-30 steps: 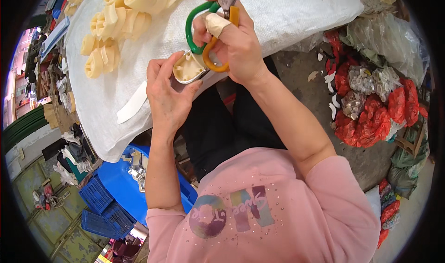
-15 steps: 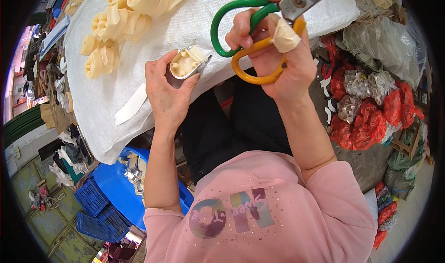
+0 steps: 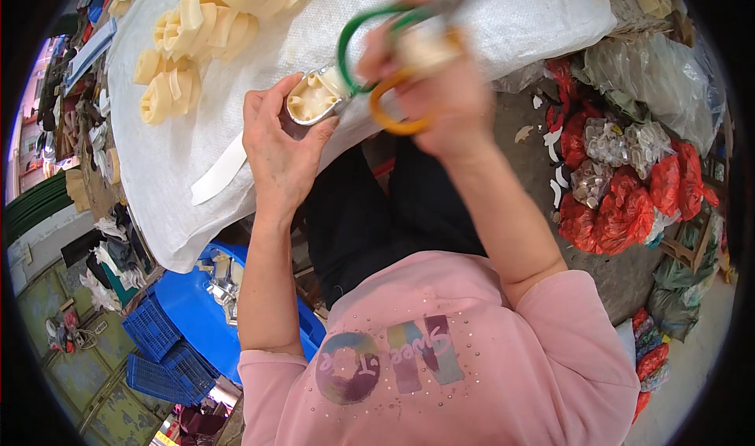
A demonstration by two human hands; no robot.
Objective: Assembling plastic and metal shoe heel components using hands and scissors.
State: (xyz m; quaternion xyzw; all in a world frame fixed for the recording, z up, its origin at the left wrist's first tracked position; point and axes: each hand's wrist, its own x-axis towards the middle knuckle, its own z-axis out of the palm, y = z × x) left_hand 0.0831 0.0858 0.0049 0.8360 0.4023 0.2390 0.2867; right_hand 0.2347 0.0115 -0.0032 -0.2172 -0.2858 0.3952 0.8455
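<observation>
A: What is the left hand doing?

B: It is grasping a cream moulded piece with a silvery rim, thumb and fingers pinching opposite sides. The piece is showing its hollow face upward, above the near edge of a white woven sheet.

A: And the right hand?

B: Its fingers are curling about the scissors, which are showing one green loop and one orange-yellow loop. Blur is hiding the exact grip. The loops are hanging just beside the piece; I cannot tell whether they are touching it. A pale wrap is covering one digit.

A: What is lying around them?

B: Cream coiled pieces are resting on the sheet at upper left, and a white strip is lying beside the left hand. Below, a blue tub is holding silvery and cream parts. Red plastic bags are sitting at far right.
</observation>
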